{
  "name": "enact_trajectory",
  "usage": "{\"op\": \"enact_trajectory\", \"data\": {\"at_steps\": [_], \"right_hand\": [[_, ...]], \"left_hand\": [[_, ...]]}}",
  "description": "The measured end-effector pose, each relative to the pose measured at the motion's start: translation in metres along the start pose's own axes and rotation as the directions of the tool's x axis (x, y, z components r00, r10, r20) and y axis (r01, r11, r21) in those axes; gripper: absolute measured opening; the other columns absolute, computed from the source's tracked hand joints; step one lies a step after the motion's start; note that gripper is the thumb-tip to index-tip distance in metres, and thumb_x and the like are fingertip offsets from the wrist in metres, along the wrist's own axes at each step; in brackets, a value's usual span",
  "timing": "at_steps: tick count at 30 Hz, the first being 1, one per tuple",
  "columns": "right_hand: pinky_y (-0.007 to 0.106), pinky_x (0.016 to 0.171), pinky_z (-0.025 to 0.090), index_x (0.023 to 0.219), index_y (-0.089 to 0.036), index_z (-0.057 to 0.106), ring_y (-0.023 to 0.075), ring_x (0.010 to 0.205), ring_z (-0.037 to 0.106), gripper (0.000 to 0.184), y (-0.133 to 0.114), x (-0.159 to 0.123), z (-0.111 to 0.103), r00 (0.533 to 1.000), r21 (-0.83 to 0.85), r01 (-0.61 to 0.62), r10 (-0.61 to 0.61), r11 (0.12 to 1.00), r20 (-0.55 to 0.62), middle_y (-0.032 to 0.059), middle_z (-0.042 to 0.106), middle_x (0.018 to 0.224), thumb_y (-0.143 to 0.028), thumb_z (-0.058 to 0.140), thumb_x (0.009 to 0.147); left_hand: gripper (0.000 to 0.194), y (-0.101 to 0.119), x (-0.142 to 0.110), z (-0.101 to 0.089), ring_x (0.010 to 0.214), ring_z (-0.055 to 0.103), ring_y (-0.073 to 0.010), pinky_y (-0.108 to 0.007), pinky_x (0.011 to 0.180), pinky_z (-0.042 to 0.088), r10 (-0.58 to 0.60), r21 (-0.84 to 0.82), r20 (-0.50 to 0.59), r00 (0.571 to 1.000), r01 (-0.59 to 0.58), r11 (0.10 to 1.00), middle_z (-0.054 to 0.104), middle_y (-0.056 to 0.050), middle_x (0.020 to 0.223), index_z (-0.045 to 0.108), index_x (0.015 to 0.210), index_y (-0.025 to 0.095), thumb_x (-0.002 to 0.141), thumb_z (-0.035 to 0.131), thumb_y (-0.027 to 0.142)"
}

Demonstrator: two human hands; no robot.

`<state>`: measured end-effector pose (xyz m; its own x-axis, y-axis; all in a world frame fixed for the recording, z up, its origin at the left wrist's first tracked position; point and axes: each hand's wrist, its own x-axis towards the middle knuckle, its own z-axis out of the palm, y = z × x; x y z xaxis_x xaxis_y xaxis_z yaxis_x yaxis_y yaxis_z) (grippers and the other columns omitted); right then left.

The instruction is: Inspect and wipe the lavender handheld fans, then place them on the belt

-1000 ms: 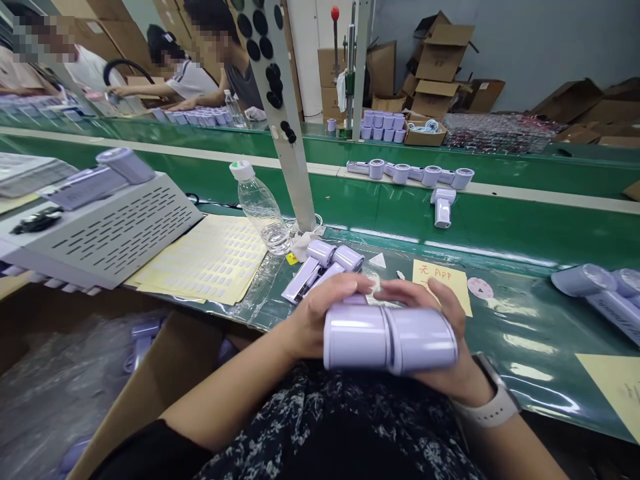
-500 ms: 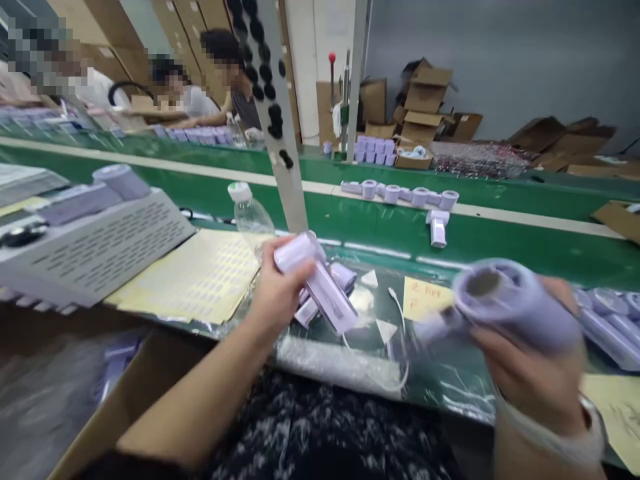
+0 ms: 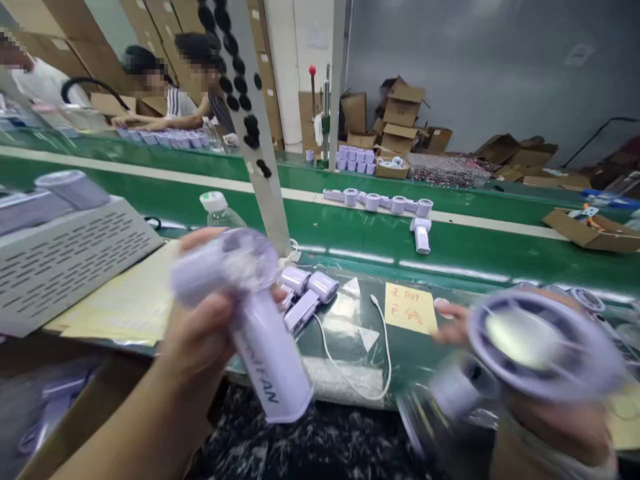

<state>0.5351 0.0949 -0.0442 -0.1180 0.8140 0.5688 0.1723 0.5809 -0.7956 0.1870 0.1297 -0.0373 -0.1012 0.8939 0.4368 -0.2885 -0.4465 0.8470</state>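
Observation:
My left hand [image 3: 197,327] is closed around the head of a lilac handheld fan [image 3: 273,363]; its handle slants down to the right, with the letters FAN on it. At the right, my right hand [image 3: 560,417] grips a second lilac handheld fan [image 3: 595,357], blurred by motion. Its round ringed head tilts upward, and one of my fingers sticks out to the left beside it. Between my hands, more lilac fans [image 3: 305,307] lie on the bench. A white cable [image 3: 387,357] curves there, close to a yellow note [image 3: 410,308] with red handwriting.
On the left stands a grey slotted metal box [image 3: 100,257] over yellow sheets [image 3: 125,300]. A clear bottle [image 3: 223,213] is behind my left hand. A slanted post [image 3: 265,200] rises before the green conveyor [image 3: 350,227], which carries several fans [image 3: 373,202]. Co-workers [image 3: 193,87] sit across.
My left hand has come closer and left with its fan, whose lettered side now shows. My right hand has turned its fan, so the round head faces more toward me. The view has shifted right.

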Motion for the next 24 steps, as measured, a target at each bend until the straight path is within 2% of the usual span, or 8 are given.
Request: {"op": "enact_trajectory", "data": {"at_steps": [3, 7, 11, 14, 16, 19, 21, 24], "right_hand": [[0.039, 0.076, 0.067, 0.148, -0.039, 0.046, 0.0287, 0.096, 0.074, 0.079, 0.01, 0.009, 0.035, 0.995, 0.052, -0.101, 0.099, 0.994, 0.031, 0.0087, 0.06, 0.138, -0.048, 0.087, 0.082], [0.044, 0.106, 0.054, 0.165, -0.03, 0.014, 0.0326, 0.131, 0.058, 0.104, 0.015, 0.018, 0.07, 0.944, 0.137, -0.273, 0.238, 0.952, 0.228, 0.0135, 0.044, 0.157, -0.079, 0.062, 0.087], [0.051, 0.111, 0.046, 0.166, -0.026, 0.002, 0.0346, 0.137, 0.052, 0.122, 0.031, 0.032, 0.058, 0.923, 0.114, -0.3, 0.257, 0.947, 0.288, 0.0163, 0.04, 0.159, -0.078, 0.073, 0.08], [0.047, 0.096, 0.056, 0.165, -0.027, 0.016, 0.0307, 0.113, 0.067, 0.101, 0.063, 0.037, 0.012, 0.914, -0.309, -0.343, 0.392, 0.887, 0.109, 0.0142, 0.06, 0.14, -0.052, 0.076, 0.087], [0.049, 0.097, 0.053, 0.16, -0.025, 0.03, 0.0327, 0.112, 0.066, 0.092, 0.09, 0.035, -0.026, 0.895, -0.601, -0.404, 0.433, 0.69, -0.105, 0.0131, 0.064, 0.133, -0.038, 0.077, 0.082], [0.056, 0.099, 0.048, 0.146, -0.019, 0.052, 0.0406, 0.116, 0.061, 0.075, 0.125, 0.023, -0.08, 0.857, -0.72, -0.486, 0.434, 0.495, -0.28, 0.0169, 0.065, 0.125, -0.026, 0.077, 0.075], [0.065, 0.103, 0.039, 0.138, -0.017, 0.059, 0.0479, 0.127, 0.049, 0.064, 0.139, 0.011, -0.107, 0.838, -0.764, -0.528, 0.37, 0.371, -0.4, 0.023, 0.056, 0.135, -0.025, 0.074, 0.076], [0.072, 0.107, 0.028, 0.13, -0.017, 0.063, 0.0532, 0.141, 0.027, 0.053, 0.145, -0.01, -0.137, 0.815, -0.781, -0.576, 0.24, 0.241, -0.527, 0.0256, 0.033, 0.153, -0.028, 0.069, 0.079]], "left_hand": [[0.053, -0.031, -0.013, 0.038, 0.071, 0.071, -0.02, -0.034, 0.064, 0.06, 0.029, -0.085, 0.114, 0.993, -0.02, 0.996, 0.07, -0.002, 0.094, 0.054, 0.122, 0.029, 0.079, 0.075, 0.054], [0.061, -0.067, -0.005, 0.094, 0.1, 0.066, -0.0234, -0.036, 0.088, 0.057, 0.305, 0.084, -0.006, 0.952, -0.303, 0.949, 0.063, -0.006, 0.114, 0.056, 0.122, 0.027, 0.073, 0.083, 0.051], [0.07, -0.075, 0.024, 0.123, 0.108, 0.063, -0.0231, -0.034, 0.091, 0.055, 0.245, 0.225, 0.161, 0.956, -0.277, 0.934, 0.058, -0.009, 0.128, 0.047, 0.137, 0.026, 0.081, 0.074, 0.057], [0.07, -0.08, 0.044, 0.099, 0.137, 0.05, -0.0354, -0.053, 0.113, 0.043, -0.08, 0.617, 0.439, 0.895, -0.236, 0.751, 0.052, -0.017, 0.147, 0.048, 0.142, 0.022, 0.088, 0.061, 0.063], [0.065, -0.09, 0.05, 0.065, 0.148, 0.036, -0.0437, -0.063, 0.117, 0.033, -0.298, 0.868, 0.395, 0.869, -0.246, 0.431, 0.041, -0.022, 0.158, 0.058, 0.134, 0.016, 0.087, 0.059, 0.062], [0.077, -0.109, 0.044, 0.018, 0.148, 0.032, -0.0525, -0.069, 0.117, 0.028, -0.34, 0.96, 0.265, 0.902, -0.28, 0.007, 0.04, -0.033, 0.156, 0.062, 0.127, 0.006, 0.076, 0.067, 0.062], [0.078, -0.119, 0.033, 0.005, 0.148, 0.031, -0.053, -0.068, 0.119, 0.025, -0.301, 0.943, 0.276, 0.913, -0.317, -0.099, 0.04, -0.036, 0.155, 0.062, 0.127, 0.002, 0.074, 0.07, 0.059], [0.065, -0.121, 0.014, 0.011, 0.151, 0.028, -0.051, -0.068, 0.121, 0.021, -0.22, 0.92, 0.362, 0.906, -0.385, -0.075, 0.042, -0.032, 0.156, 0.063, 0.126, 0.007, 0.076, 0.074, 0.048]]}}
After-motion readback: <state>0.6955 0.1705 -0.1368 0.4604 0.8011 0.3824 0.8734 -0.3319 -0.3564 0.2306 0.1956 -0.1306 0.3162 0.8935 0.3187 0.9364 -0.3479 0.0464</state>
